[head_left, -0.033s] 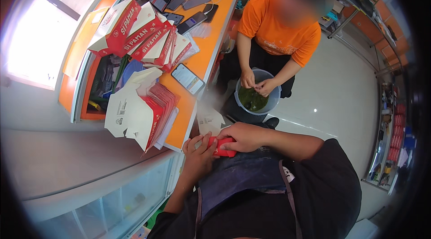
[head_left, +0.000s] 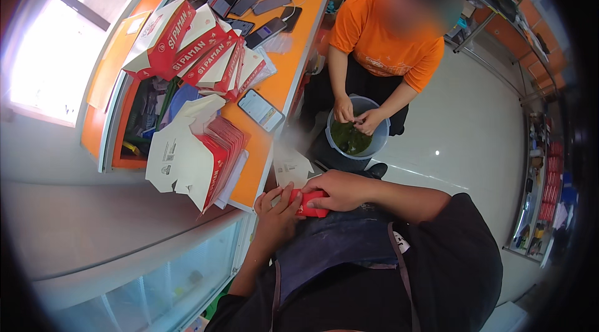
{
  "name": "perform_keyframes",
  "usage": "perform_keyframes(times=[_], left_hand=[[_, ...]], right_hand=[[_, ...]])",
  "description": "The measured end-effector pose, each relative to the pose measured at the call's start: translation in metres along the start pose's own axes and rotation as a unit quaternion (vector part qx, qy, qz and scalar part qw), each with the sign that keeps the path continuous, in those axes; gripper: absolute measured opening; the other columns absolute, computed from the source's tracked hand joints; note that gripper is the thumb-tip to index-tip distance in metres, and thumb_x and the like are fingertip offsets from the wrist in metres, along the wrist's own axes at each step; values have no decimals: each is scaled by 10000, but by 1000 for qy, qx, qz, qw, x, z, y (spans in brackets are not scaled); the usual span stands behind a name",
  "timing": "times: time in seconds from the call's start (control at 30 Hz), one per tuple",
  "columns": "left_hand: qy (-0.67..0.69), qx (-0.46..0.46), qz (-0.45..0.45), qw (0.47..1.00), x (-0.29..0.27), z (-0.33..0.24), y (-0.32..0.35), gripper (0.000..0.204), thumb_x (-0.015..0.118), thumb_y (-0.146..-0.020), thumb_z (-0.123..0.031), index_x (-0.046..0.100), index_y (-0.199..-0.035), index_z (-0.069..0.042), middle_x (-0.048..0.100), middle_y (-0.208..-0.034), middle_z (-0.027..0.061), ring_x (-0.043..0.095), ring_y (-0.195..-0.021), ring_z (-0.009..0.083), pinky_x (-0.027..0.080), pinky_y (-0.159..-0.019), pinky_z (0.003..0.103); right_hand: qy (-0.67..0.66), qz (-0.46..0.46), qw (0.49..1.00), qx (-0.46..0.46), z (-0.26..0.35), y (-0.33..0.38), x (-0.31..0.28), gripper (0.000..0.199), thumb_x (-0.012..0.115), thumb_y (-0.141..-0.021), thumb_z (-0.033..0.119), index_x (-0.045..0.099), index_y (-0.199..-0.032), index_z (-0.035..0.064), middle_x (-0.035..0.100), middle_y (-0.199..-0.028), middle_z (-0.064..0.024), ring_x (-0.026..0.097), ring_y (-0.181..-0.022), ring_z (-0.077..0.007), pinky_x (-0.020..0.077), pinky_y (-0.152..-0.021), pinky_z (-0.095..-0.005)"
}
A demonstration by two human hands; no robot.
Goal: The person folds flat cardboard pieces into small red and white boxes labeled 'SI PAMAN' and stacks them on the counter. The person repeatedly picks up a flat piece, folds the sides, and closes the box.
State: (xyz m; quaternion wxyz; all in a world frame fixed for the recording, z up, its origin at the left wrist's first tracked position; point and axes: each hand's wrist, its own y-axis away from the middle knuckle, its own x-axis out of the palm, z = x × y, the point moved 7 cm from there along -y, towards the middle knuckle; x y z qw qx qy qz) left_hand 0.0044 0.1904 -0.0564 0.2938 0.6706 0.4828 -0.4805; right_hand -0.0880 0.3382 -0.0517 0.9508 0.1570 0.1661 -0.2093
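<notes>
Close against my apron, both hands grip a red and white paper food box, partly folded. Its pale flap sticks out beyond my fingers, away from me. My left hand is closed on the box's left side, fingers bent over the red panel. From the right, my right hand presses its fingers on the top edge of that panel. On the counter to the left lies a stack of flat red and white box blanks. Several folded boxes are piled behind it.
A phone lies on the orange counter near its edge, with more phones and cables farther back. Across from me a seated person in an orange shirt works with both hands over a bucket of green contents. A shelf rack stands far right.
</notes>
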Motion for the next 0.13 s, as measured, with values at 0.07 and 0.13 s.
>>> perform_keyframes(times=[0.07,0.13], left_hand=[[8,2,9,1000,9,9,2,558,781,-869,-299,654,-1391,-149,524,-1578,89,446,-1399,321,259,-1165,584],[9,10,36,999,22,19,-3,589,776,-876,-267,621,-1436,-172,501,-1606,95,428,-1415,320,263,-1164,587]], right_hand=[[-11,-8,999,38,1,0,5,368,679,-984,293,685,-1266,56,732,-1112,-215,710,-1042,-355,536,-901,-446],[-15,-23,997,69,-2,-3,6,401,695,-971,304,674,-1289,60,726,-1148,-227,705,-1071,-363,534,-926,-452]])
